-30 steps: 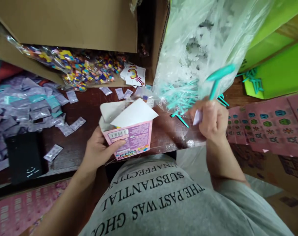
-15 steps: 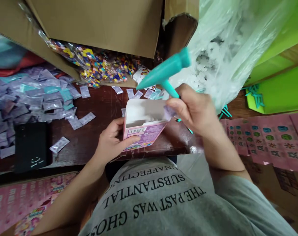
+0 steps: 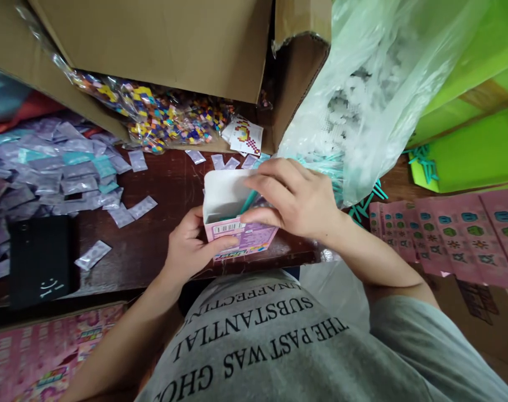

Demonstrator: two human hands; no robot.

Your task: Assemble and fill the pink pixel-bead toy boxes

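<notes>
My left hand [image 3: 191, 240] is closed around the left end of a small pink and purple carton [image 3: 248, 239], thumb on its printed front. The carton is tilted, with its white flap [image 3: 223, 190] standing up and its top open. My right hand [image 3: 298, 195] bends over the opening, fingers curled down at its right side. A teal plastic hammer-shaped tool [image 3: 248, 201] shows between those fingers and runs down into the carton; its head is mostly hidden. Something translucent beside it under the fingers cannot be made out clearly.
Purple and teal sachets [image 3: 70, 173] heap at the left beside a black phone [image 3: 40, 259]. Cardboard boxes [image 3: 166, 44] stand behind, near bags of colourful bits [image 3: 174, 120]. A plastic bag of white pieces [image 3: 350, 106], teal sticks [image 3: 363, 206] and pink printed sheets [image 3: 450, 231] lie right.
My right hand has moved left and down, bringing the teal tool from above the carton into its opening. My left hand still holds the carton. The view has shifted slightly.
</notes>
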